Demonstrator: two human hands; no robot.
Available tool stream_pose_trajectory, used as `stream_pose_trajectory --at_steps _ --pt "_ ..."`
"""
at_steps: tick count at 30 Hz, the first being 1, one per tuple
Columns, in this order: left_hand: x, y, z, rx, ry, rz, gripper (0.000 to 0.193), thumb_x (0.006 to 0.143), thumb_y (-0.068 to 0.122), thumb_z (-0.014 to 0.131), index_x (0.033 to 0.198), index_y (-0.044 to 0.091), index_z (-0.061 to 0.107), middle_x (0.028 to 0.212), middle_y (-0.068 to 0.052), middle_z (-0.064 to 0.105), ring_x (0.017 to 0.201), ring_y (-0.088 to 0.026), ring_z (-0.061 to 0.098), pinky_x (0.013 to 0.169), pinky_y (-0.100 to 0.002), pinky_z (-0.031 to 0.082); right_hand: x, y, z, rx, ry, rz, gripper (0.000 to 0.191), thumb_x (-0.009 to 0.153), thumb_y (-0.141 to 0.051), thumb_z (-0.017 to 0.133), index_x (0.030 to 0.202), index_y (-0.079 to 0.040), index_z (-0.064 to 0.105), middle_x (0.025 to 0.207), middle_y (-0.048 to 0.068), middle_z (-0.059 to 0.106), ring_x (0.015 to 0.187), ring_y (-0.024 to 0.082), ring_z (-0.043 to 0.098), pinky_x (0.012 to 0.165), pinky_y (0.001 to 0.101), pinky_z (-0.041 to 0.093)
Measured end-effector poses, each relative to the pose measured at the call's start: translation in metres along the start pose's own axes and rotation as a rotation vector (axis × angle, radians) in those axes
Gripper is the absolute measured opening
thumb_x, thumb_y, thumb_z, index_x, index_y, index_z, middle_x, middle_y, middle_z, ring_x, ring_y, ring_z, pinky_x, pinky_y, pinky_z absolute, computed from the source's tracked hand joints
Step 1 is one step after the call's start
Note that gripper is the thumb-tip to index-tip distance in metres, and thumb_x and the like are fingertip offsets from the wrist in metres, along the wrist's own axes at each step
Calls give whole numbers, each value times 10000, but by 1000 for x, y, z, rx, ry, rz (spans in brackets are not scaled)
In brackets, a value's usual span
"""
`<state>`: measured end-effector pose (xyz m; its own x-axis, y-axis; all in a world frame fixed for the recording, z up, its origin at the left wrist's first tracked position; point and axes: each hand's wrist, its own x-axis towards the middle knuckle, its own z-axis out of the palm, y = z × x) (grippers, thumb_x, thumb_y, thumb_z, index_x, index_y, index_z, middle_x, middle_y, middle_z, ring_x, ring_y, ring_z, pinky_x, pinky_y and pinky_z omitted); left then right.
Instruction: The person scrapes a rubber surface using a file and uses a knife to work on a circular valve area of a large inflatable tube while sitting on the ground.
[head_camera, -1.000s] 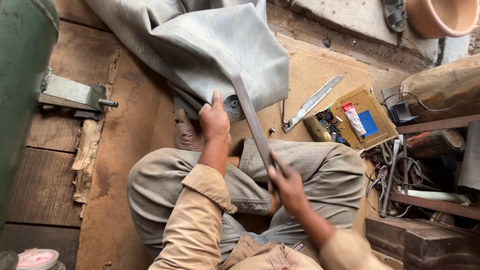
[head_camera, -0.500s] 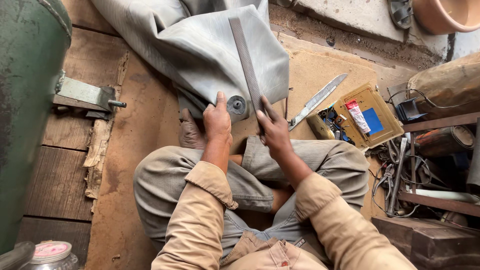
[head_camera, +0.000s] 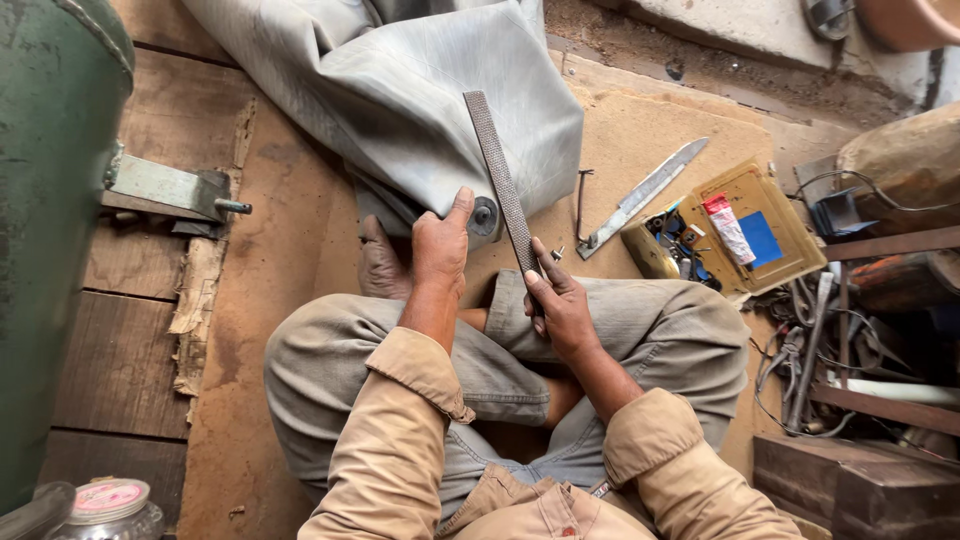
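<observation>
your right hand (head_camera: 562, 305) wraps shut around the rasp (head_camera: 502, 180), which points to twelve o'clock over the grey sheet (head_camera: 400, 90); your left hand (head_camera: 440, 250) pins the sheet's edge, steadying it.
</observation>
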<state>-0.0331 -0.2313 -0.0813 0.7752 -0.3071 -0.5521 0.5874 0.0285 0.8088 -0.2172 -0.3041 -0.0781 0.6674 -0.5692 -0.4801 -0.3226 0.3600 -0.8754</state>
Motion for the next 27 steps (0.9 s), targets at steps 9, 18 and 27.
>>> stream_pose_trajectory --at_steps 9,18,27 --pt "11 -16 -7 -103 -56 12 373 939 353 740 853 -4 671 791 22 609 719 -77 501 668 -262 437 15 12 -5 110 -53 27 396 1039 -252 604 1336 8 573 663 25 569 456 54 417 402 211 335" --pt "15 -19 -9 -83 -50 -4 375 958 373 741 810 49 626 740 46 557 682 -69 446 664 -253 407 23 16 -7 130 -57 65 371 1007 -257 590 1300 -31 577 631 21 557 432 52 414 377 205 325" --pt "4 -2 -6 -25 -48 -80 338 965 379 682 878 53 665 806 15 636 809 -70 539 955 -270 438 20 9 -4 124 -66 66 397 1018 -256 580 1332 -14 558 640 14 556 444 48 421 382 202 340"
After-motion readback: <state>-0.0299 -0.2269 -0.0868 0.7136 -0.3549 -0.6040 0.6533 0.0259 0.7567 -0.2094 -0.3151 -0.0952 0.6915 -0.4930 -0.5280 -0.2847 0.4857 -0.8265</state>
